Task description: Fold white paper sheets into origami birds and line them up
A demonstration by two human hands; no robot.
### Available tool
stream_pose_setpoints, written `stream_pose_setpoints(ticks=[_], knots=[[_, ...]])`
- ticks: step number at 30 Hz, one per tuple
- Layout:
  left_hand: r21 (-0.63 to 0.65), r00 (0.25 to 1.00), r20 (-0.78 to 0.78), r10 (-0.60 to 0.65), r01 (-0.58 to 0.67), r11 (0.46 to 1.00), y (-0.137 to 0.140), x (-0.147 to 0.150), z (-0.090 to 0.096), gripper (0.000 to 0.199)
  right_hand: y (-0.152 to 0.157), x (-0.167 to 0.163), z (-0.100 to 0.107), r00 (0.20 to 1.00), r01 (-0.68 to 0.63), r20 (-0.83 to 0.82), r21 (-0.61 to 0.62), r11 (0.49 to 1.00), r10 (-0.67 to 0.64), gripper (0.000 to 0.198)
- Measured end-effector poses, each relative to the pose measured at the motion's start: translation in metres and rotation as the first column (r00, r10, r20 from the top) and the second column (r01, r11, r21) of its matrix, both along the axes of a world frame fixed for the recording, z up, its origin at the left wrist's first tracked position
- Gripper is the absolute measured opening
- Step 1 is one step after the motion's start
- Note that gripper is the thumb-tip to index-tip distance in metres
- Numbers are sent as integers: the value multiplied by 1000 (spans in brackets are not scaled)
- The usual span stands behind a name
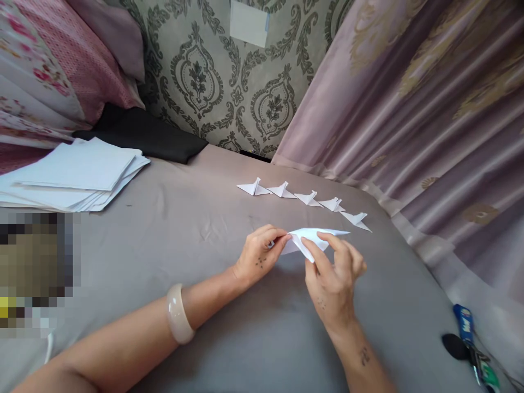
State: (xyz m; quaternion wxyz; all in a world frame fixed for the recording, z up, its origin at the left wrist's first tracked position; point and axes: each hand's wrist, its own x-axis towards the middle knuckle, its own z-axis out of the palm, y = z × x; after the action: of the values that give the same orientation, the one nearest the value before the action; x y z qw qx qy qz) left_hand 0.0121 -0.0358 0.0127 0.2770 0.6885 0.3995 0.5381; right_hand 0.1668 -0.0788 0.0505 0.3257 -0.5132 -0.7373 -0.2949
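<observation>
A folded white paper [317, 236] with a long point at its right end is held in the air between both hands. My left hand [260, 254] pinches its left end between thumb and fingertips. My right hand [335, 267] grips it from the near side, thumb and fingers on a narrow flap that points down toward me. Beyond the hands, several small folded paper birds lie in a slanting row on the grey sheet; the leftmost paper bird [254, 188] and the rightmost paper bird [358, 220] end that row.
A stack of white paper sheets [77, 174] lies at the left, by a black cloth-like item [143, 131]. Purple curtains [409, 109] hang along the right. A blue-handled tool [464, 325] and a dark round object [454, 347] are at the lower right. A blurred patch covers the left edge.
</observation>
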Motion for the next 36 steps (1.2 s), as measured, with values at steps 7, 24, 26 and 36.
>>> stream_pose_setpoints(ticks=[7,24,26,36], knots=[[-72,999,46,-12,16,997,0,0,2,20,5,-11,13,996,-69,48,-78,995,73,44],[-405,837,536,-109,369,837,4,-3,11,21,4,-26,-4,988,-118,-121,-156,981,99,35],[-409,827,550,-115,387,826,5,-3,11,22,3,-26,-3,985,-125,-141,-187,974,100,34],[-455,799,592,-111,444,772,10,-7,14,15,3,-25,0,978,-164,-164,-241,957,127,31]])
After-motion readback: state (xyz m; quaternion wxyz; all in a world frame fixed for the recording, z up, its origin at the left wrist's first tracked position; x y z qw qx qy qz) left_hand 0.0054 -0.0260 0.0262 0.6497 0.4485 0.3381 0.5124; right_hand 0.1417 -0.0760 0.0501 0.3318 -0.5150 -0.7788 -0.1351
